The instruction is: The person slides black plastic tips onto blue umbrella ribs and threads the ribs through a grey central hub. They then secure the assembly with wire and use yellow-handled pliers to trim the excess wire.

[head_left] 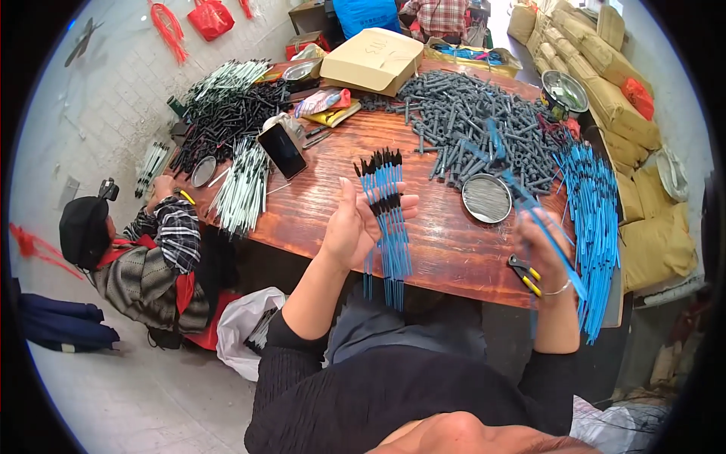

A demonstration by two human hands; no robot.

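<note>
While my left hand [354,227] grips the fanned bundle of blue black-tipped rods [387,219], my right hand [546,246] pinches one blue rod [556,253]; it likely joins the bundle next, tips aligned.

The person wears a black top of ribbed knit, its fine ridges running across the chest and around the upper arms. Both sleeves are pushed up past the elbows, bunching into thick dark cuffs, so the forearms are bare. Just below the right hand [546,244], a thin silver bangle [558,288] circles the wrist as a plain, narrow loop. The left hand [355,227] shows no ring or band, and its wrist is bare too. Below the top, grey-blue trousers cover the lap, creased in soft folds.
</note>
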